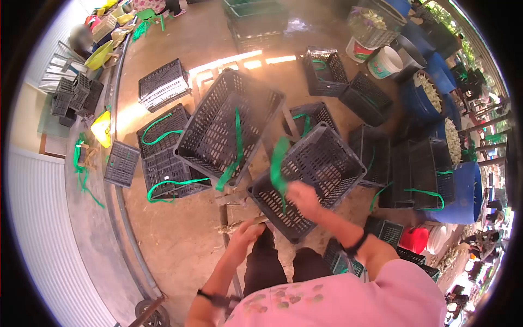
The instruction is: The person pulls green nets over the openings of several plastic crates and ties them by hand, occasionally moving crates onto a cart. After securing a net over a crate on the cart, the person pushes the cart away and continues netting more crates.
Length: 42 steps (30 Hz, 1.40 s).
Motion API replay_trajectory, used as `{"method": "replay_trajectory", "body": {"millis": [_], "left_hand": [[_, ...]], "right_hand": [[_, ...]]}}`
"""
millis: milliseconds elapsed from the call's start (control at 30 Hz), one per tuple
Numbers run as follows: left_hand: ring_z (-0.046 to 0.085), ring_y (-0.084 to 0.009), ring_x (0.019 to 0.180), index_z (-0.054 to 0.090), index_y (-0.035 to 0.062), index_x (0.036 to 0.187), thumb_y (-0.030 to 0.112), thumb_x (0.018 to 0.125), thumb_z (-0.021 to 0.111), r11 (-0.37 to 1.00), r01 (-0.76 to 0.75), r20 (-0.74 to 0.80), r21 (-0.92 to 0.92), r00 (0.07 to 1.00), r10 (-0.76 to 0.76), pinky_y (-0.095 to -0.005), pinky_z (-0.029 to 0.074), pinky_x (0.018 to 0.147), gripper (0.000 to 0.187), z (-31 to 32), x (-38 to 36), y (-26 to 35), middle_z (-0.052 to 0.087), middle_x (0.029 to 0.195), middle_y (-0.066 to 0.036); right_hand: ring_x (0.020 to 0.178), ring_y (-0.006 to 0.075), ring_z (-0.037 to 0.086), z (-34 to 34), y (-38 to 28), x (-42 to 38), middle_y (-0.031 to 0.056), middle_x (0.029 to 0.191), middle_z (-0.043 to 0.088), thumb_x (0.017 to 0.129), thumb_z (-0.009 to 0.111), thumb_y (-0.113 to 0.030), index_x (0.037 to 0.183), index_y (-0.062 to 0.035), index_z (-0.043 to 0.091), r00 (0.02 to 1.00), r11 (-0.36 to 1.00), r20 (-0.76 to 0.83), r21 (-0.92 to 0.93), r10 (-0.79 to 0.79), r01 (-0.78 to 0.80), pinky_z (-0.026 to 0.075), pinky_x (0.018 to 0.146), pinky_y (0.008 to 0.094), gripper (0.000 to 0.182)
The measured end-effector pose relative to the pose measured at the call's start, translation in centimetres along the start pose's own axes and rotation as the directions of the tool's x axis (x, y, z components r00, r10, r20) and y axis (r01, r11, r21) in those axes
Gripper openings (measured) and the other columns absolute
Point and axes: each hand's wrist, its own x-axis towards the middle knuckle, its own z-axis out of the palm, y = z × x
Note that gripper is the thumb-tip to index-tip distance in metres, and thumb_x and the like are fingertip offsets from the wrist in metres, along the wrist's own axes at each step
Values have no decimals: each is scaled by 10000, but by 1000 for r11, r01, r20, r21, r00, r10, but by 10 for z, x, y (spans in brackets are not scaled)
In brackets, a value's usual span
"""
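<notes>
- Nearest the camera is the person's pink patterned shirt (pixel 348 297), with dark trousers below it.
- The left hand (pixel 243 231) is closed on a pale bundle of dried stalks (pixel 235 224), low over the concrete floor (pixel 180 240).
- A large black slatted plastic crate (pixel 229 122) stands tilted ahead with a green strap (pixel 235 150) hanging across it.
- The right hand (pixel 302 197) is clamped on the rim of a smaller black plastic basket (pixel 321 163), tipped toward the person, by its green ribbon (pixel 279 163).
- The step in hand looks like strapping or readying this basket; next it probably needs steadying while the ribbon is handled.
- Blue barrels (pixel 430 98) of pale produce stand far right.
</notes>
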Motion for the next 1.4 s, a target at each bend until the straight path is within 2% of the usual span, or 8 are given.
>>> {"method": "replay_trajectory", "body": {"millis": [300, 467, 567, 733, 833, 1033, 1333, 1400], "left_hand": [[301, -44, 462, 589, 32, 953, 237, 949, 440, 962, -271, 25, -29, 962, 271, -215, 261, 424, 254, 106, 62, 137, 399, 558, 28], [308, -22, 470, 605, 31, 958, 228, 949, 448, 912, -250, 332, 324, 933, 137, -199, 208, 422, 252, 145, 38, 152, 373, 537, 60], [300, -25, 469, 602, 30, 974, 214, 949, 445, 879, -259, 451, 400, 890, 57, -199, 213, 435, 243, 170, 16, 165, 360, 542, 63], [369, -40, 505, 601, 57, 1008, 191, 933, 470, 748, -314, 500, 584, 866, -27, -215, 296, 462, 202, 206, -4, 176, 391, 554, 51], [388, -44, 512, 611, 69, 1008, 229, 934, 474, 661, -417, 555, 624, 832, 1, -223, 318, 465, 223, 231, -16, 178, 413, 555, 43], [405, -54, 515, 646, 73, 930, 293, 936, 473, 487, -547, 646, 681, 761, -49, -243, 342, 470, 279, 239, -10, 170, 432, 545, 27], [460, -89, 537, 658, 53, 887, 247, 865, 572, 365, -547, 582, 753, 813, 19, -267, 402, 523, 214, 263, -13, 186, 494, 547, -22], [461, -92, 537, 623, 25, 825, 189, 816, 628, -133, -767, 669, 628, 444, 596, -280, 409, 526, 165, 265, 3, 178, 499, 550, -37]], "right_hand": [[735, 280, 575, -9, -27, -104, 130, 865, 573, 775, 602, -81, 979, -48, 593, 974, 974, 167, -189, 154, -122, 466, 654, 327, 206], [735, 199, 546, -122, -169, -38, 98, 898, 565, 828, 589, -134, 1017, -30, 582, 934, 770, -52, 583, 353, -258, 442, 677, 324, 216], [742, 226, 547, -193, -245, -45, 131, 913, 571, 867, 568, -181, 1020, 15, 569, 982, 671, 36, 735, -187, 101, 436, 693, 343, 249], [947, 384, 562, -210, -313, -59, 266, 1143, 512, 877, 576, -203, 1119, 60, 565, 457, -27, -194, 937, -868, 347, 491, 719, 398, 357], [888, 343, 556, -254, -308, -69, 229, 1073, 536, 861, 577, -189, 1016, 57, 566, 510, 247, 103, 943, -854, 224, 466, 727, 406, 291], [779, 179, 515, -260, -225, -58, 49, 927, 528, 703, 697, -45, 917, -44, 566, 918, 976, -390, 159, -77, 149, 423, 689, 281, 251], [655, 127, 549, -233, -144, -58, 63, 697, 603, 761, 637, -130, 849, -17, 628, 971, 962, -155, 236, 180, -140, 444, 632, 270, 144], [624, 124, 549, -232, -138, -58, 66, 670, 603, 766, 642, -136, 809, -19, 622, 939, 927, -231, 334, 253, -168, 443, 609, 271, 126]]}}
